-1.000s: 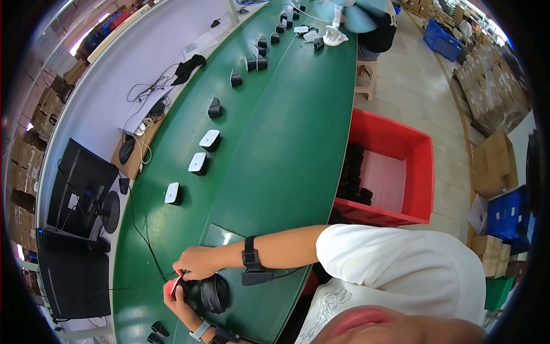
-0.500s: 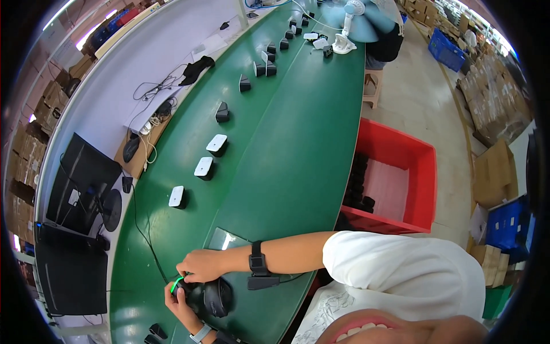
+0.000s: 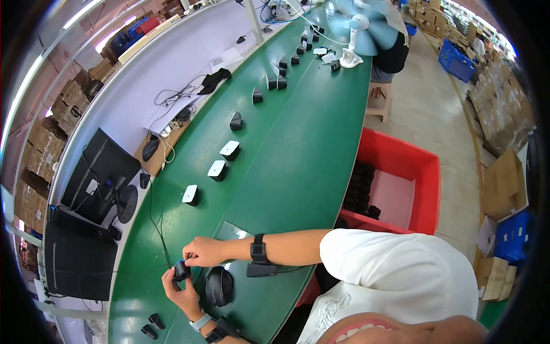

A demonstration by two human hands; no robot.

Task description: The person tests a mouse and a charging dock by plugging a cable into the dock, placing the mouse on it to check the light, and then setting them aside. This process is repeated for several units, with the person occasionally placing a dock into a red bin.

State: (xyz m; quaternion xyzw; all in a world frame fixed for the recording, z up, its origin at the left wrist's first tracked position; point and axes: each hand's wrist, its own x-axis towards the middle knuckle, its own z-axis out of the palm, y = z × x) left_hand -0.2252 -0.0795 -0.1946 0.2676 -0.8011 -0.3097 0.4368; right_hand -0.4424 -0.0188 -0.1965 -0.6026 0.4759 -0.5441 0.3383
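My left hand (image 3: 179, 291) and my right hand (image 3: 201, 250) meet over the near end of the long green table (image 3: 298, 149). Between their fingertips they hold a small black device (image 3: 182, 269). The left hand grips it from below and the right hand pinches it from above. A black watch (image 3: 258, 250) sits on my right wrist, and a band is on my left wrist. Just right of my hands a rounded black device (image 3: 216, 285) lies on the table. Two small black parts (image 3: 152, 325) lie near my left wrist.
A row of small white-topped and black devices (image 3: 217, 169) runs up the table. Two dark monitors (image 3: 91, 172) stand at the left. A red crate (image 3: 401, 183) holding black parts is on the floor at the right. A fan (image 3: 358, 26), another person and cardboard boxes are farther off.
Both hands have stayed together on the small black device. A coloured spot beside it went from red to green. The view has shifted slightly.
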